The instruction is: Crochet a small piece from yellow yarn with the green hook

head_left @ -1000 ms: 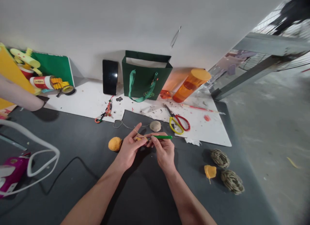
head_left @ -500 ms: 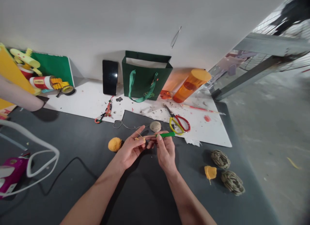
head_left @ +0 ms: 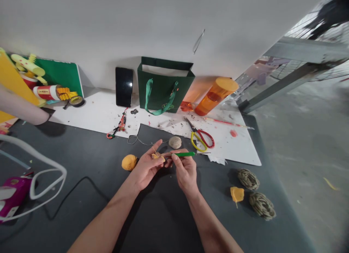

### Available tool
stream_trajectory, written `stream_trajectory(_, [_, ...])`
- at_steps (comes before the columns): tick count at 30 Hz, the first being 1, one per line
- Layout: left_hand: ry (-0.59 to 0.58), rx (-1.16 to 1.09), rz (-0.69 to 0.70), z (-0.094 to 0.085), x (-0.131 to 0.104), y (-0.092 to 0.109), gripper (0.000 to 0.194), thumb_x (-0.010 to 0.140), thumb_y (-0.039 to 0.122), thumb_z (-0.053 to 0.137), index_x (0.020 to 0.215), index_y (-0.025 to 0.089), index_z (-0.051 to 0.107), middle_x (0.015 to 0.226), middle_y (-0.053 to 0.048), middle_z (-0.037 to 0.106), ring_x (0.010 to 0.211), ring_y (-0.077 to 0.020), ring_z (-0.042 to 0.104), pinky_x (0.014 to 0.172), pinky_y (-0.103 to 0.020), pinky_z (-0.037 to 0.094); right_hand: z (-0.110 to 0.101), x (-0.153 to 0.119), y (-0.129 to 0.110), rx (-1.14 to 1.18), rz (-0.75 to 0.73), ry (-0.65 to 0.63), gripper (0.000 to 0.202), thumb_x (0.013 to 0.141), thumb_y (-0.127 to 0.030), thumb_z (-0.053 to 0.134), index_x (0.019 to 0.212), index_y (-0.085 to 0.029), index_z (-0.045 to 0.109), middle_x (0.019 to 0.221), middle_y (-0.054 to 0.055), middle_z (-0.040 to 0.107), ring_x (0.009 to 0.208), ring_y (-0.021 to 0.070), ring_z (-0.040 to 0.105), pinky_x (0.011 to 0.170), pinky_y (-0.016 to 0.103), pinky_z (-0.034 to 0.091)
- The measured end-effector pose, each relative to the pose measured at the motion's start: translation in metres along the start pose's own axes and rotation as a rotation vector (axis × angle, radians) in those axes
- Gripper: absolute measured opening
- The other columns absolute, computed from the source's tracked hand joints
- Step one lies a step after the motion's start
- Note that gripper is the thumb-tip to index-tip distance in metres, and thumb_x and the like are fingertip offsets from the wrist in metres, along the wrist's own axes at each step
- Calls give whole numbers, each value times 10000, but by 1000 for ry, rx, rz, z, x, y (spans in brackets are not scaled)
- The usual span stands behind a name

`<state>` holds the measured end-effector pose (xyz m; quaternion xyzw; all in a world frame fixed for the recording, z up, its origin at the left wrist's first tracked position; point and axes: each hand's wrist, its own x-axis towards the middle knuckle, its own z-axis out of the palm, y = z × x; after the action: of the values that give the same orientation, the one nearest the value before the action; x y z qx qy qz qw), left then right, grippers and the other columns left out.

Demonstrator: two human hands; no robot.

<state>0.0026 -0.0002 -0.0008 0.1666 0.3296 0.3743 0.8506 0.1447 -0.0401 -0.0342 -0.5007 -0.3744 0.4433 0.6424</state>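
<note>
My left hand [head_left: 147, 170] pinches a small yellow crochet piece [head_left: 158, 157] between thumb and fingers, its index finger raised with yarn over it. In my right hand [head_left: 185, 170] is a crochet hook with a green handle [head_left: 185, 154]; its thin tip points left and meets the yellow piece. The hook's very end is hidden at the stitches. A ball of yellow yarn [head_left: 129, 162] lies left of my left hand. Just beyond my fingers is a beige-grey ball of yarn [head_left: 175, 142], a thin grey strand running left from it.
Scissors [head_left: 201, 136] with red and yellow handles lie on the white board [head_left: 240, 147]. Behind stand a phone [head_left: 124, 87], a green paper bag [head_left: 165, 87] and an orange cylinder [head_left: 215, 96]. Two grey-green yarn bundles [head_left: 262, 205] and a yellow piece [head_left: 237, 194] lie right; a white cable [head_left: 61, 169] left.
The green hook and my right fingers have shifted slightly left and down, its tip nearer the yellow piece. My left hand has barely moved; the other things lie where they were.
</note>
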Motion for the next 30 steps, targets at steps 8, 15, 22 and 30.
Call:
stream_trajectory(8, [31, 58, 67, 2, 0, -2, 947, 637, 173, 943, 1494, 210, 540, 707, 72, 640, 668, -78, 570, 772, -249, 445, 3, 1, -4, -21, -7, 11, 239, 886, -468, 758, 893, -229, 756, 813, 23, 776, 576, 162, 697, 563, 297, 568])
stream_trajectory(15, [55, 36, 66, 5, -1, 1, 962, 619, 156, 947, 1489, 197, 538, 686, 86, 628, 638, -61, 548, 708, -214, 434, 6, 1, -6, 62, 0, 55, 290, 885, -520, 743, 919, -240, 677, 772, 6, 785, 470, 136, 631, 510, 294, 526])
stream_trajectory(22, [44, -13, 36, 2, 0, 2, 843, 615, 122, 933, 1397, 207, 628, 694, 82, 631, 634, -60, 542, 691, -211, 429, 6, 1, -9, 78, 23, 25, 304, 929, -546, 677, 941, -259, 578, 752, -2, 785, 449, 147, 635, 489, 298, 502])
stream_trajectory(30, [-58, -59, -26, -4, 0, 1, 601, 682, 121, 858, 1263, 215, 735, 662, 45, 640, 635, -92, 528, 711, -243, 430, 7, 2, -11, 131, 94, 13, 355, 905, -597, 677, 934, -266, 552, 690, -7, 763, 476, 170, 651, 454, 295, 485])
